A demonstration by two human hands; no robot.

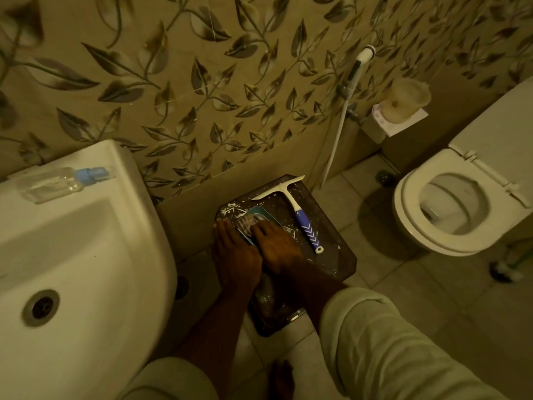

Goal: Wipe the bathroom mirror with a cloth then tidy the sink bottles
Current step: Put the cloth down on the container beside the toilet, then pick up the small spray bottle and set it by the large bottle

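1. Head view, hands: the left hand (235, 255) and the right hand (277, 246) lie side by side, touching, both palm-down with fingers stretched flat and unclenched on a dark, paint-spattered stool (340, 255) that stands on the tiled floor (403, 298).
2. Under the fingertips of both hands sits a small teal-framed mirror (266, 215), lying flat on the stool top. A pale striped cloth (248, 222) is bunched on the mirror, just ahead of the left hand's fingers and touching the right hand's fingertips. Whether either hand pinches the cloth I cannot tell; they press on it rather than close round it.
3. Just right of the right hand, on the same stool, lies a squeegee (307, 226) with a white blade and a blue-and-white handle, the handle's end pointing back toward the person.
4. Well to the left of the left hand is a white sink (121, 255). On its back ledge, up and left of the hands, a clear bottle (54, 184) with a blue cap lies on its side.
5. Far right of the right hand stands a toilet (409, 226) with the lid raised. Beyond the hands, a hand sprayer (357, 67) hangs on the leaf-patterned wall.
6. Both pale sleeves (389, 342) are pushed up the forearms.
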